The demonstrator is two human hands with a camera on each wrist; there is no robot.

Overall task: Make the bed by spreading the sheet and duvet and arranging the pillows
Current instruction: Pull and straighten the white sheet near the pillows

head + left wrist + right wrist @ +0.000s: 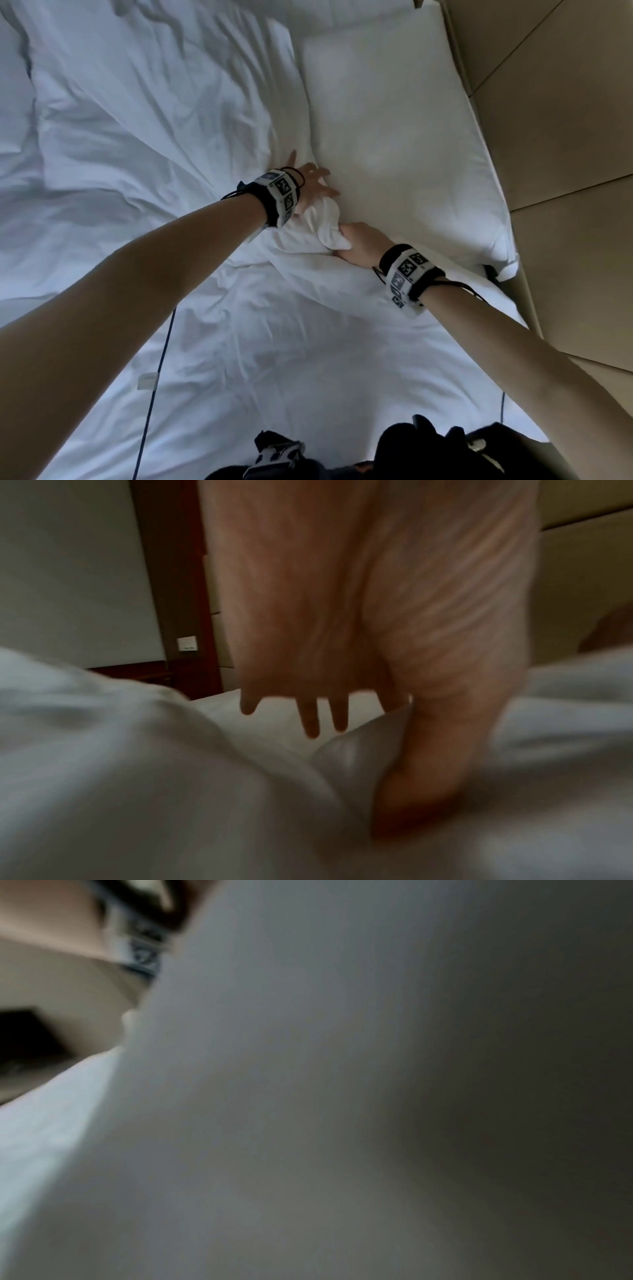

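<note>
Two hands meet at the near left corner of the pillow, which lies flat against the right edge of the bed, just beside the tan padded headboard. Between them sits a bunched twist of white fabric; whether it belongs to the pillowcase or to the bedding beneath cannot be told.

The left hand lies over the top end of this bunch with its fingers spread and fairly straight, the fingertips pressing onto the pillow's edge. In the left wrist view the left hand shows its fingers extended over white cloth, while the thumb runs down into a fold of it. It looks like a flat press more than a grip.

The right hand is clenched around the lower end of the bunch, its fingers buried in the cloth. The right wrist view is almost wholly filled with blurred white fabric and adds nothing on the grip.

White rumpled bedding covers the rest of the bed, heavily creased toward the left edge and far corner, smoother toward the near edge. Both wrists carry black bands with printed square markers, the left band and the right band. One thin dark cable trails across the bedding near the bed's near edge.
</note>
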